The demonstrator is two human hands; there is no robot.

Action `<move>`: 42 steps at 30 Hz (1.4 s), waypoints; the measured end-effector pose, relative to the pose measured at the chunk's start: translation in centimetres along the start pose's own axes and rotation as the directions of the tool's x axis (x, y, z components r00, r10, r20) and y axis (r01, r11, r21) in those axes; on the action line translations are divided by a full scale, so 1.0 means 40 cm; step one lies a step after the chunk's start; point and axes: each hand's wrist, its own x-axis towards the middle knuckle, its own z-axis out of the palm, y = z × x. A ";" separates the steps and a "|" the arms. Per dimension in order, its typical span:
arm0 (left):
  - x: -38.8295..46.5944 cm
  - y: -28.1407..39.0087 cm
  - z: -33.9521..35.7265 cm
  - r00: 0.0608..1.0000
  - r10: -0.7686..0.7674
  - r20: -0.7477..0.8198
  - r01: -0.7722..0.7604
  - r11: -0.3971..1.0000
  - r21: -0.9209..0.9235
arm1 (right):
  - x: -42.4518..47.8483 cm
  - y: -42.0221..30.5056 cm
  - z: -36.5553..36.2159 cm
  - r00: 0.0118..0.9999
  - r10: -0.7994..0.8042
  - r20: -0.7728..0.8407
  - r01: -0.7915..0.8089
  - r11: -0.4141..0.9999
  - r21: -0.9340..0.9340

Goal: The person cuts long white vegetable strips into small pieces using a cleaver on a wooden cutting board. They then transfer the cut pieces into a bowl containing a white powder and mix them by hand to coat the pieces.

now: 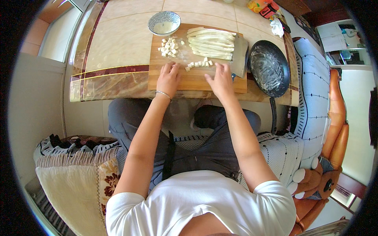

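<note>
My left hand (168,78) is over the near left part of a wooden cutting board (195,81), fingers bent downward, with nothing visible in it. To its right, my right hand (221,81) is above the board, thumb and fingers apart. Between and just beyond the hands lies a short row of small cut dough pieces (199,64). Farther back, several long pale dough strips (211,43) lie side by side. A loose pile of dough cubes (169,47) is at the back left, with flour around it. At the strips' right end rests a cleaver (240,56), its blue-marked handle partly hidden by my right hand.
A patterned bowl (164,23) with white flour inside stands by the board's back left corner. Right of the board is a flour-dusted black frying pan (269,67), its handle jutting past the table edge (124,93). Crumpled white tissue (276,28) lies at the far right.
</note>
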 end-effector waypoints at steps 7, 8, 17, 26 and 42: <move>0.023 -0.001 0.049 0.999 0.027 -0.030 -0.029 0.997 -0.072 | 0.092 -0.102 0.112 0.977 -0.186 -0.105 0.214 0.866 0.452; 0.027 -0.012 0.053 0.999 0.016 -0.038 -0.019 0.997 -0.069 | 0.104 -0.116 0.127 0.934 -0.257 -0.249 0.338 0.862 0.378; 0.063 -0.036 0.010 0.939 -0.078 -0.335 0.011 0.981 -0.196 | 0.169 -0.117 0.123 0.964 -0.167 -0.206 0.265 0.605 0.751; 0.064 -0.053 0.008 0.997 -0.054 -0.053 0.060 0.990 0.130 | 0.176 -0.175 0.103 0.928 -0.363 -0.083 0.372 0.902 0.220; 0.127 -0.094 -0.017 0.895 -0.439 0.078 0.412 0.751 -0.516 | 0.209 -0.199 0.084 0.844 -0.376 -0.382 0.512 0.774 0.371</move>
